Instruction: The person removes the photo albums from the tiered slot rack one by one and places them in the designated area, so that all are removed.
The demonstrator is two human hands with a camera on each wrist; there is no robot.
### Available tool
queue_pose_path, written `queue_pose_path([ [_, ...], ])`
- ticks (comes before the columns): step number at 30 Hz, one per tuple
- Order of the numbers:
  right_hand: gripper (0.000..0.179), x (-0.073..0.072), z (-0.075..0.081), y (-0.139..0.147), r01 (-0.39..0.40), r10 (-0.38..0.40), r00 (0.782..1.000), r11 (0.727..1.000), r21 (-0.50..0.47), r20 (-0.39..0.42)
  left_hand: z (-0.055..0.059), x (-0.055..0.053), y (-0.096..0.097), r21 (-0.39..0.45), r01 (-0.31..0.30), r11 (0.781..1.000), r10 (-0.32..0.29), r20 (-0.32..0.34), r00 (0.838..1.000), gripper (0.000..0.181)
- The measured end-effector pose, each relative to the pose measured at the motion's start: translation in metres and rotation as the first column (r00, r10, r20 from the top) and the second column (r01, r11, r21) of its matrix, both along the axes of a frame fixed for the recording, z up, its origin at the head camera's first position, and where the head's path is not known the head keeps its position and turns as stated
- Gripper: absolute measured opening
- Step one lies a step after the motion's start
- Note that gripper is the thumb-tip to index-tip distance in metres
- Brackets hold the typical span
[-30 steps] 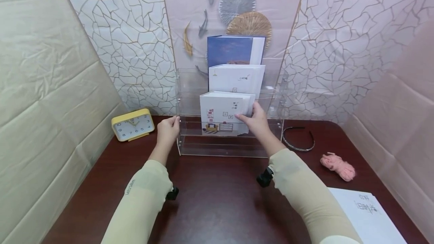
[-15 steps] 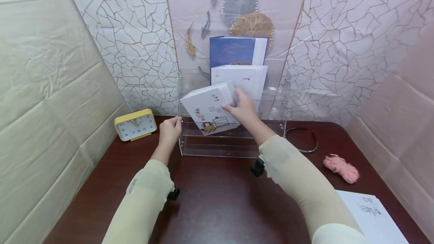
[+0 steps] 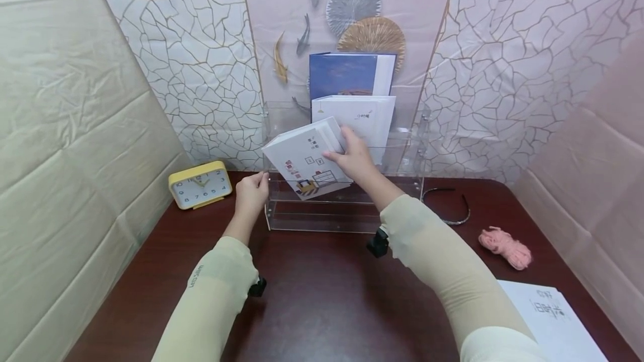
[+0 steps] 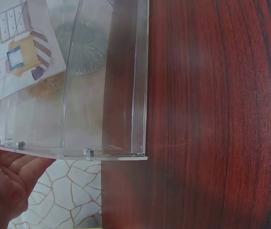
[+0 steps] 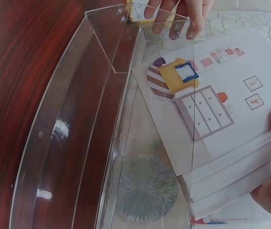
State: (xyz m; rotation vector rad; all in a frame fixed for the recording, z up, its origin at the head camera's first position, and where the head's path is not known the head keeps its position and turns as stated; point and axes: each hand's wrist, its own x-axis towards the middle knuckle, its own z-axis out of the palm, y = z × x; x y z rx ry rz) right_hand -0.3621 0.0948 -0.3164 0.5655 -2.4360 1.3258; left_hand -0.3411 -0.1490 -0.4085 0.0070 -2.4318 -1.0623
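A clear acrylic tiered book rack (image 3: 322, 222) stands on the table. At its left side panel, my left hand (image 3: 251, 195) grips the edge with thumb and fingers; the left wrist view shows the fingers (image 4: 33, 167) behind the panel. My right hand (image 3: 359, 161) pinches a white hardcover book (image 3: 298, 152) by its right edge, thumb on the cover. That book leans left in the front tier, its lower corner behind the clear front lip. Behind it another white book (image 3: 352, 106) stands upright, and a taller blue book (image 3: 342, 74) rises at the back.
A yellow alarm clock (image 3: 200, 186) stands left of the rack. On the right lie a dark headband (image 3: 455, 222), a pink yarn skein (image 3: 505, 247) and a white book (image 3: 548, 317) near my right forearm. A patterned cloth hangs behind the rack.
My right hand has moved left and slightly up, tipping the front white book from upright to a left lean. The left hand keeps its place on the rack.
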Motion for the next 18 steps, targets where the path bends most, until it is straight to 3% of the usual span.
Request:
queue_pose_path([
  [8,0.049,-0.004,0.003,0.009,-0.034,0.033,0.999,0.996,-0.078,-0.004,0.001,-0.001,0.0,0.002,0.016,1.0,-0.016,0.025,1.0,0.03],
  [18,0.05,-0.005,0.046,0.05,0.018,-0.013,0.999,0.992,-0.121,0.037,0.0,-0.002,-0.004,0.02,0.003,1.0,-0.004,0.046,0.999,0.03],
])
